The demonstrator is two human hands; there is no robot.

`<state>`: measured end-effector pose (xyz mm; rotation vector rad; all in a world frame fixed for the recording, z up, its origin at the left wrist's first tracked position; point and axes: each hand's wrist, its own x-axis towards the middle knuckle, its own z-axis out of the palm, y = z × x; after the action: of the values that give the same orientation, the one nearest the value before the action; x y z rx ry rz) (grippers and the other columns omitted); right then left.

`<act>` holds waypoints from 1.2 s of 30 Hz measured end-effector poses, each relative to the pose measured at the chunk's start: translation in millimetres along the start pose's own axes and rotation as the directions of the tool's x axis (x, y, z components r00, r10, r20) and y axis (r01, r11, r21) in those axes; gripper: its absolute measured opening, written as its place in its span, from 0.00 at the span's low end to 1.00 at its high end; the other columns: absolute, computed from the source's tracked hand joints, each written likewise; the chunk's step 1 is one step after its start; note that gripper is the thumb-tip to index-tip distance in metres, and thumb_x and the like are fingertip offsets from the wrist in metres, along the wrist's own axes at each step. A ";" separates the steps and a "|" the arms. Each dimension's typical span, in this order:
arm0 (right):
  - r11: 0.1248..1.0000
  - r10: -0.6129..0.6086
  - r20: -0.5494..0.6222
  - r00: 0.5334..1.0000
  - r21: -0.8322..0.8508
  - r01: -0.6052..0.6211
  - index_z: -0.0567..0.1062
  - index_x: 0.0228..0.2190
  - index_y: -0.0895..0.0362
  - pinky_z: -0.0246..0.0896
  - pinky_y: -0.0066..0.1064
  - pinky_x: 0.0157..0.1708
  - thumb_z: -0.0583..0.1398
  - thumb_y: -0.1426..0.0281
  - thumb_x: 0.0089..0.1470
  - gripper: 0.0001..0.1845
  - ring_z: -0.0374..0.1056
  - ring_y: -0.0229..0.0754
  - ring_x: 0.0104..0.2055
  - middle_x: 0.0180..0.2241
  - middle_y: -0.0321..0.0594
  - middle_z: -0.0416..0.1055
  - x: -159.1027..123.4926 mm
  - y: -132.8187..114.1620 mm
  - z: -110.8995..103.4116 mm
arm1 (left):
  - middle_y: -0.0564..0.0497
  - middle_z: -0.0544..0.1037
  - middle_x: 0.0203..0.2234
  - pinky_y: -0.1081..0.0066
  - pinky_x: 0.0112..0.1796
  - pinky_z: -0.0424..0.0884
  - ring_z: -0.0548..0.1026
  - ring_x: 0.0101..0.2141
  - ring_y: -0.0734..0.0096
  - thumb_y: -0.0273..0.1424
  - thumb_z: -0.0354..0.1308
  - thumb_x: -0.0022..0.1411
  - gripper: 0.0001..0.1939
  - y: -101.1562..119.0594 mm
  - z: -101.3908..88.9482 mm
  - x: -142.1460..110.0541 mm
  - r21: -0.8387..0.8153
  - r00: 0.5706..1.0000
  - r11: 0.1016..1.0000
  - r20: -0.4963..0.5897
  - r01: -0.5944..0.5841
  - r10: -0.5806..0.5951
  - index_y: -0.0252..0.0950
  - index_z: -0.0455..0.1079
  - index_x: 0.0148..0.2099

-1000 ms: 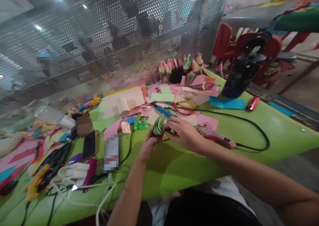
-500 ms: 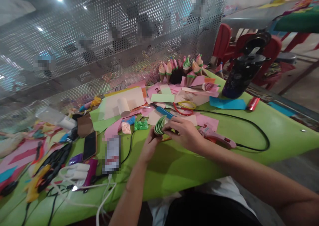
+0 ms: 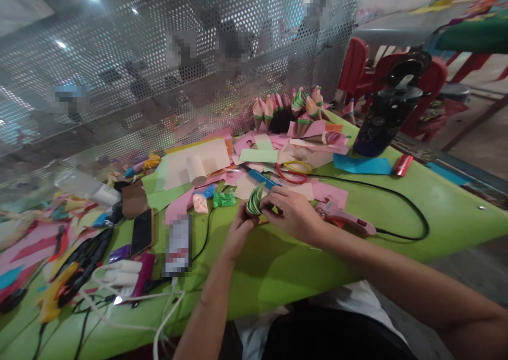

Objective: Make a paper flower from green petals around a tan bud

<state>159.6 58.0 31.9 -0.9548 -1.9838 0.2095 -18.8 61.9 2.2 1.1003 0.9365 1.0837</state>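
A green-and-white striped paper ice-cream swirl point(image 3: 254, 200) is held above the green tabletop. My left hand point(image 3: 242, 219) grips it from below, its fingers closed around the base, which they hide. Bent fingers of my right hand point(image 3: 291, 212) press together at the swirl's right side; whether they pinch its edge or something small cannot be made out. A pink glue gun point(image 3: 347, 217) lies just right of my right hand. Beyond the hands are a blue pen-like tool point(image 3: 262, 178) and scissors with red and yellow handles point(image 3: 294, 172).
Finished paper ice-cream cones point(image 3: 297, 106) stand at the back by a perforated metal screen point(image 3: 159, 47). A dark tumbler point(image 3: 387, 119) stands right, with a black cable point(image 3: 413, 201) looping below. Phones point(image 3: 142, 232), white cords point(image 3: 130, 317) and a yellow glue gun point(image 3: 55, 296) crowd the left.
Almost nothing has changed. The swirl has turned slightly in my left hand, and the fingers of my right hand have shifted a little beside it.
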 end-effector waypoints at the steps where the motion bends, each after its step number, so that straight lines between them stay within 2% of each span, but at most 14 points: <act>1: 1.000 -0.006 0.001 1.000 -0.003 0.006 0.73 0.29 0.57 0.55 0.28 0.28 0.58 0.76 0.56 0.05 0.65 0.39 0.29 0.28 0.39 0.70 0.2 0.0 0.2 | 0.55 0.72 0.31 0.71 0.39 0.64 0.66 0.35 0.69 0.28 0.64 0.46 0.17 -1.4 -1.1 0.5 -0.014 1.000 1.000 0.001 0.006 -0.006 0.38 0.72 0.42; 8: 0.999 -0.041 0.007 0.999 -0.028 0.041 0.72 0.29 0.57 0.55 0.28 0.28 0.58 0.77 0.55 0.05 0.66 0.40 0.30 0.29 0.40 0.70 1.2 0.1 -0.4 | 0.56 0.70 0.26 0.71 0.34 0.60 0.63 0.30 0.71 0.27 0.62 0.45 0.13 -0.4 0.5 -0.8 -0.062 1.000 0.998 -0.003 0.021 -0.021 0.37 0.73 0.38; 15: 0.999 -0.049 0.010 0.999 -0.014 0.049 0.72 0.29 0.57 0.56 0.28 0.29 0.58 0.78 0.55 0.05 0.66 0.40 0.30 0.29 0.40 0.71 1.0 0.1 -0.1 | 0.55 0.70 0.26 0.71 0.32 0.59 0.62 0.29 0.73 0.27 0.60 0.43 0.13 6.8 6.1 -3.4 -0.108 0.998 0.992 0.002 0.061 -0.061 0.36 0.73 0.36; 22: 0.997 -0.025 0.035 0.999 0.079 0.022 0.75 0.31 0.57 0.61 0.29 0.31 0.59 0.77 0.57 0.05 0.69 0.41 0.32 0.31 0.41 0.73 2.1 3.2 -3.8 | 0.55 0.71 0.25 0.70 0.33 0.60 0.63 0.29 0.72 0.26 0.61 0.42 0.13 2.5 0.7 -1.0 -0.093 0.997 0.993 -0.023 0.072 -0.075 0.37 0.73 0.35; 27: 0.991 -0.017 0.028 0.999 0.134 0.013 0.76 0.33 0.56 0.63 0.29 0.33 0.61 0.75 0.58 0.04 0.70 0.40 0.33 0.31 0.40 0.73 2.7 4.5 -8.4 | 0.54 0.73 0.28 0.69 0.36 0.63 0.67 0.33 0.68 0.25 0.62 0.42 0.15 -2.7 -4.6 3.4 -0.067 0.997 0.997 -0.052 0.045 -0.048 0.37 0.75 0.37; 31: 0.994 -0.046 0.049 0.998 0.101 0.041 0.75 0.32 0.56 0.61 0.28 0.30 0.62 0.74 0.57 0.03 0.69 0.39 0.31 0.31 0.40 0.73 0.6 3.4 -5.4 | 0.53 0.75 0.32 0.70 0.39 0.64 0.69 0.37 0.66 0.25 0.64 0.43 0.17 -7.5 -8.2 5.5 -0.044 0.999 0.999 -0.039 0.025 -0.027 0.38 0.75 0.40; 36: 0.997 -0.062 0.041 0.997 0.038 0.061 0.75 0.31 0.57 0.58 0.28 0.29 0.61 0.73 0.58 0.04 0.68 0.39 0.30 0.29 0.40 0.72 -0.7 2.4 -2.8 | 0.54 0.75 0.31 0.69 0.42 0.65 0.69 0.39 0.65 0.25 0.65 0.43 0.17 -5.4 -7.1 4.6 -0.052 0.999 0.998 -0.023 0.026 -0.027 0.39 0.75 0.40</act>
<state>163.4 58.6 31.9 -0.8716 -2.0383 0.2325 -23.5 67.3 -4.8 1.0324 0.9347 1.0956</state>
